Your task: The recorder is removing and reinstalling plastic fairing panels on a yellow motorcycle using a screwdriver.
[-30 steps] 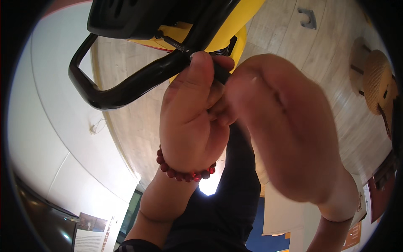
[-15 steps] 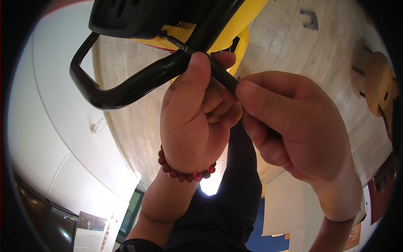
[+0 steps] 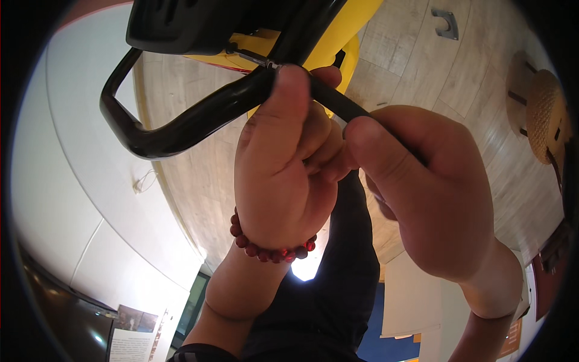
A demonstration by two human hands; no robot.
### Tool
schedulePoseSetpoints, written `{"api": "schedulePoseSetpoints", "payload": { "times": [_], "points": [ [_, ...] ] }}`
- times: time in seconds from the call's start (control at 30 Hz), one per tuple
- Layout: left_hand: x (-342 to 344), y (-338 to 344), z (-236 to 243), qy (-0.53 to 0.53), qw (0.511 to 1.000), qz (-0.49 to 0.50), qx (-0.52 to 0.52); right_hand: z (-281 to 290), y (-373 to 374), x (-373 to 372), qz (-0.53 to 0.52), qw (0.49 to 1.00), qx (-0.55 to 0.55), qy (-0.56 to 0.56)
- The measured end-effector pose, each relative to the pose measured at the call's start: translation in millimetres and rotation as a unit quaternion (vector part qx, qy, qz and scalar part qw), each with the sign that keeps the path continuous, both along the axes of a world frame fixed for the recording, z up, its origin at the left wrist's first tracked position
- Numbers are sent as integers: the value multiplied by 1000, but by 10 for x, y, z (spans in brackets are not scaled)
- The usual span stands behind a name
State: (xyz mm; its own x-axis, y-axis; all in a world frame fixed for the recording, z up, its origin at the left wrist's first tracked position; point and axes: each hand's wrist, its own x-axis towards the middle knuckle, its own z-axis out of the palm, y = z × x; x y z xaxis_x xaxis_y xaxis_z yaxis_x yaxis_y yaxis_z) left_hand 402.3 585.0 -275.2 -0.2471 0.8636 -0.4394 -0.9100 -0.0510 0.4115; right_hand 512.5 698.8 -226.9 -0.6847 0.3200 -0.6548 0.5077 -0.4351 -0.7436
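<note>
A slim black screwdriver (image 3: 336, 101) slants from my right hand up to the underside of a black console (image 3: 175, 27). Its thin shank (image 3: 248, 57) meets a small fastener there, too small to make out. My left hand (image 3: 280, 157), with a red bead bracelet (image 3: 274, 254) at the wrist, pinches the tool near its metal collar, thumb on top. Further down, my right hand (image 3: 425, 187) is closed round the tool's thick end, which its fingers partly hide. Just behind my left fingertips runs a glossy black tubular handlebar (image 3: 199, 123), bent into a loop at the left.
Yellow bodywork (image 3: 347, 36) lies beyond the handlebar. A grey U-shaped bracket (image 3: 445, 24) rests on the wooden floor (image 3: 416, 72). At the right stands a woven stool (image 3: 546, 114). A curved white wall (image 3: 72, 157) fills the left, with a loose cable (image 3: 145, 181) beside it.
My right hand has shifted its grip and rolled round the tool, showing more of the rod between the hands. My left hand has moved slightly right, uncovering the metal collar.
</note>
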Motion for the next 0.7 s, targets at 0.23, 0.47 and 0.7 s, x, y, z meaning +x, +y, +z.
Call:
{"api": "schedulePoseSetpoints", "payload": {
  "times": [0.23,0.47,0.7],
  "points": [
    [149,138,146,16,983,87,-161,64,-30,-36,-135,943,-301,-37],
    [132,165,193,-21,980,85,-177,-115,-101,5,0,917,391,82],
    [123,119,118,-72,979,100,-161,26,-61,-59,-22,990,136,6]
  ]
}}
